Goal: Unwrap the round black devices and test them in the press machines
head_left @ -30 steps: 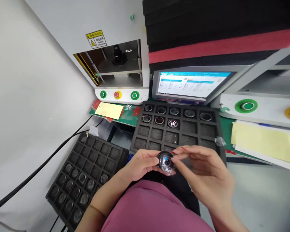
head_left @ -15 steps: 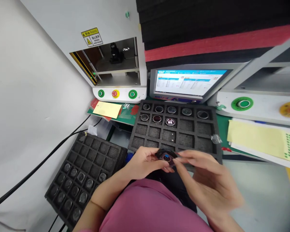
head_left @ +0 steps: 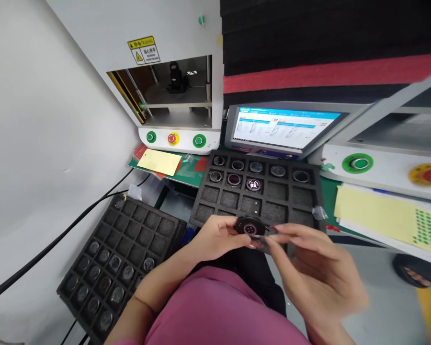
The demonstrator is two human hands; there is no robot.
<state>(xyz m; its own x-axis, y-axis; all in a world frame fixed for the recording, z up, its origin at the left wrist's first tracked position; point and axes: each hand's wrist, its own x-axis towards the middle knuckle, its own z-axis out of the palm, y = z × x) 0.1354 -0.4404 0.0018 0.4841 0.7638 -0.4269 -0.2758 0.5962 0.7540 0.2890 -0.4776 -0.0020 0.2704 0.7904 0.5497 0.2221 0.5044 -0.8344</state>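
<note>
My left hand [head_left: 224, 235] grips a round black smartwatch body [head_left: 250, 226] by its edge, with the sensor side facing up. At its right, the thumb and fingers of my right hand [head_left: 309, 268] pinch a small piece of clear film [head_left: 261, 238], which seems to reach the watch's lower edge; whether it is still attached I cannot tell. Just beyond my hands lies a black foam tray [head_left: 230, 199] with several round watch bodies in its far pockets. One watch [head_left: 253, 185] there has a lit display.
On the lower left a second foam tray [head_left: 140, 225] holds several watches. Behind stand a press machine [head_left: 179, 136] with green and red buttons and a monitor [head_left: 283, 129]. Yellow paper sheets [head_left: 377, 206] lie on the right. Crumpled clear plastic [head_left: 319, 212] rests on the near tray's edge.
My right hand has drawn slightly right from the watch, with clear film now showing at its fingertips. The blue patch on the watch's back no longer shows. The view has shifted a little.
</note>
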